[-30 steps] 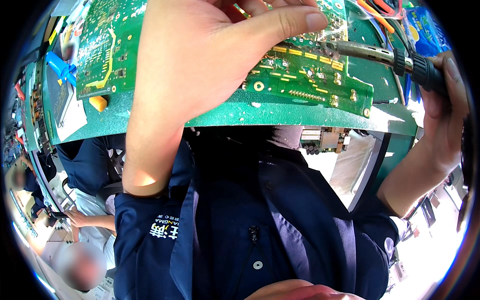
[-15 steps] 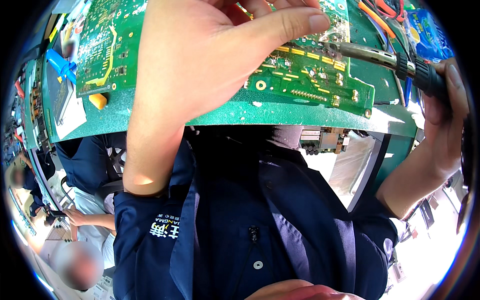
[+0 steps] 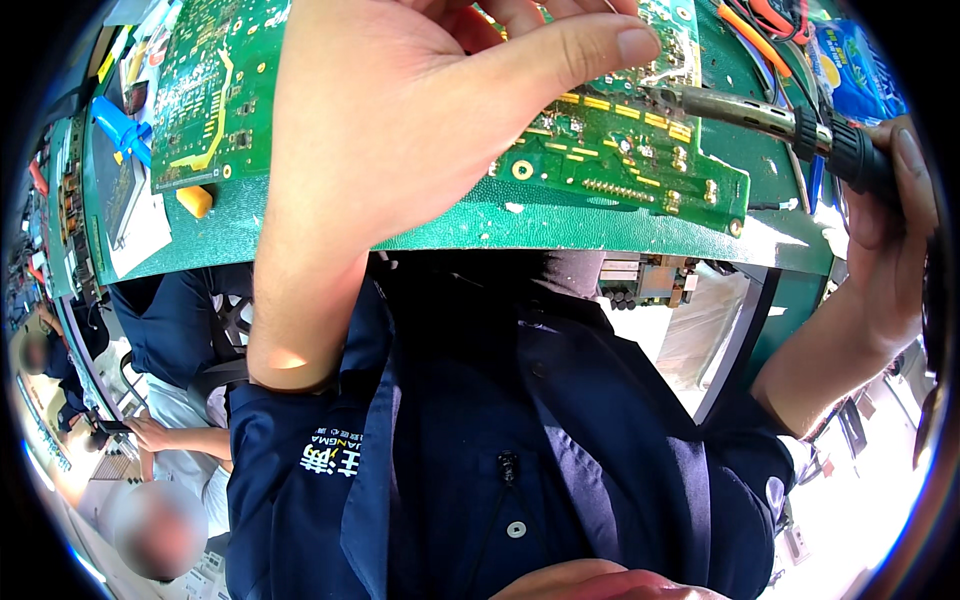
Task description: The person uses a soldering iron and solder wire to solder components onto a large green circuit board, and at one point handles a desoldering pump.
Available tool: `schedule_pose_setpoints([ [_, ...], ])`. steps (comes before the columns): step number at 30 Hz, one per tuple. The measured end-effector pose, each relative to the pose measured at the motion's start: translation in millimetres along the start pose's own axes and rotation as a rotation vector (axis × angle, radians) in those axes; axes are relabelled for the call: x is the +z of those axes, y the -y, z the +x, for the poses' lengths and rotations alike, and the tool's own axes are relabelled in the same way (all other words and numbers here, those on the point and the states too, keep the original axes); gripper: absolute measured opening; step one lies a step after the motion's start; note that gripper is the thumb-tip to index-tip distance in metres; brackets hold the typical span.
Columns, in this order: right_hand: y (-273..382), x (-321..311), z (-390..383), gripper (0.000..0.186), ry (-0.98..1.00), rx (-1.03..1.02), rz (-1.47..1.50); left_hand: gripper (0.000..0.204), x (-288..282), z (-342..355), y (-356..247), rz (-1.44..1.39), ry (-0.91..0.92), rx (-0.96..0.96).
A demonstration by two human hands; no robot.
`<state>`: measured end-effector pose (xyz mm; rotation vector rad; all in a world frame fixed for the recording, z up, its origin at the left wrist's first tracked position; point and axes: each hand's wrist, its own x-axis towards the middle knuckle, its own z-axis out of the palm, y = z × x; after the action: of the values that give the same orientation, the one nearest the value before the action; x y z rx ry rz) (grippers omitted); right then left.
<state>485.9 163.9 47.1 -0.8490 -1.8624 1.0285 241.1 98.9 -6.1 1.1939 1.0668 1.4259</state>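
Observation:
My right hand (image 3: pixel 890 200) grips the dark handle of a soldering iron (image 3: pixel 760 115). Its metal barrel points left, and the tip end meets the green circuit board (image 3: pixel 600 165) just below my left thumb. My left hand (image 3: pixel 420 110) reaches across the board with the thumb stretched to the right and the fingers curled. Its fingertips are partly cut off by the upper edge, so whatever they hold is hidden. Gold pads, solder joints and a row of pins show on the board, which lies on a green mat (image 3: pixel 450 225).
A blue plastic tool (image 3: pixel 122 130) and a yellow-orange piece (image 3: pixel 196 201) lie left of the board. Orange-handled tools (image 3: pixel 755 40) and a blue packet (image 3: pixel 860 70) are at the far right. Another person's hand (image 3: pixel 152 432) shows at lower left. More boards (image 3: pixel 650 280) sit below the table edge.
Hardly anything differs. Both hands, the soldering iron and the board keep almost the same places.

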Motion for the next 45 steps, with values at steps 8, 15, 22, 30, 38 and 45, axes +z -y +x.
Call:
schedule_pose_setpoints([
  [8, 1, 15, 5, 0.024, -0.073, -0.038, 0.053, 0.011, -1, 0, -2, -0.042, 0.012, -0.016],
  [15, -2, 6, 6, 0.02, 0.078, -0.13, 0.159, 0.011, 0, 2, 11, -0.138, -0.052, 0.123],
  [22, 11, -20, -12, 0.021, 0.246, -0.195, -0.261, 0.013, -28, -7, -13, -0.094, -0.017, 0.024],
  [30, 14, -20, -15, 0.018, 0.243, -0.125, -0.199, 0.026, -65, -28, -20, 0.152, -0.082, 0.174],
  [38, 17, -9, -13, 0.013, 0.087, 0.061, -0.16, 0.031, -44, -32, -14, 0.764, -0.288, 0.571],
  [45, -3, -13, 6, 0.022, 0.078, -0.452, -0.546, 0.037, -67, -42, -29, 0.98, -0.129, 0.71],
])
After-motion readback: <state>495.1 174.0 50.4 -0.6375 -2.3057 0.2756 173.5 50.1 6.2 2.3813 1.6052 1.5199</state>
